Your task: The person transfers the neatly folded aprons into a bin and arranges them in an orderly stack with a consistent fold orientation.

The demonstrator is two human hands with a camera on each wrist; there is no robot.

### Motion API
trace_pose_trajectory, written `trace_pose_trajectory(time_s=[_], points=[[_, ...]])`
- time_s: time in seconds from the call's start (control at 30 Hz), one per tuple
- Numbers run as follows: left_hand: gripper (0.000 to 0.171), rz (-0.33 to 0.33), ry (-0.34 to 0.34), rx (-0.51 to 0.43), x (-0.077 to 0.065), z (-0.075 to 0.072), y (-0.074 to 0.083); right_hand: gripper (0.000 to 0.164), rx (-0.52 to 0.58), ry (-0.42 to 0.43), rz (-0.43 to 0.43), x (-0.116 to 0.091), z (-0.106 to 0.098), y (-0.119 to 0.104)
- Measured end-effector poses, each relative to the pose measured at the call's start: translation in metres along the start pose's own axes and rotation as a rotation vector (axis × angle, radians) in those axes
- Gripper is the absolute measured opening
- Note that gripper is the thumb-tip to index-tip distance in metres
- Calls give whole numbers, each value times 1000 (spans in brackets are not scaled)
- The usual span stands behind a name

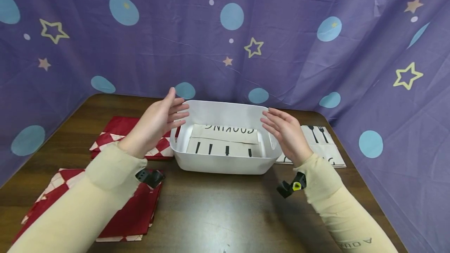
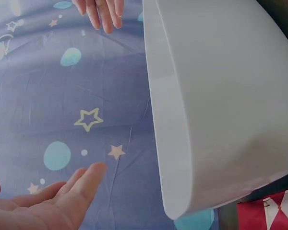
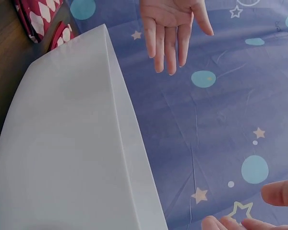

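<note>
A white plastic basket (image 1: 219, 166) with handle slots in its ends stands on the table. Inside it lies folded cream cloth (image 1: 239, 148) printed with black cutlery shapes and the word COOKING. My left hand (image 1: 154, 122) is held above the basket's left end, fingers spread a little and pointing inward. Over the opposite end hovers my right hand (image 1: 286, 134), its fingers loosely extended toward the left one. Neither hand holds anything. The left wrist view shows the left fingers (image 2: 81, 189) apart from the basket's wall (image 2: 230, 96).
Folded red cloths with checked parts lie at the left, one behind (image 1: 119, 124) and one in front (image 1: 130, 210). Another cream cutlery-print cloth (image 1: 323, 143) lies right of the basket on the brown wooden table (image 1: 218, 214). A purple curtain (image 1: 281, 50) hangs behind and beside the table.
</note>
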State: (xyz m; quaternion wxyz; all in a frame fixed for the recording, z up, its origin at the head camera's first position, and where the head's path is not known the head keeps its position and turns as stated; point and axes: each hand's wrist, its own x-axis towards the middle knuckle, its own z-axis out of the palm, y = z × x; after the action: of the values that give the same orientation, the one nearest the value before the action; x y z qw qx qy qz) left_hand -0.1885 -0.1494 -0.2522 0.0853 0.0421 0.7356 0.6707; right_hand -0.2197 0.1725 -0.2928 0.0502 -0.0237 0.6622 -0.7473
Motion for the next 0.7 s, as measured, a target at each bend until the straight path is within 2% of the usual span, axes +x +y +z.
trace_pose_trajectory(time_s=[0.43,0.7], points=[[76,30,-13,85,-15,-7,5,41,23,-5,-32,-9,10,1],[73,44,-8,80,-22,-7,4,23,74,-55,-62,-19,19,4]])
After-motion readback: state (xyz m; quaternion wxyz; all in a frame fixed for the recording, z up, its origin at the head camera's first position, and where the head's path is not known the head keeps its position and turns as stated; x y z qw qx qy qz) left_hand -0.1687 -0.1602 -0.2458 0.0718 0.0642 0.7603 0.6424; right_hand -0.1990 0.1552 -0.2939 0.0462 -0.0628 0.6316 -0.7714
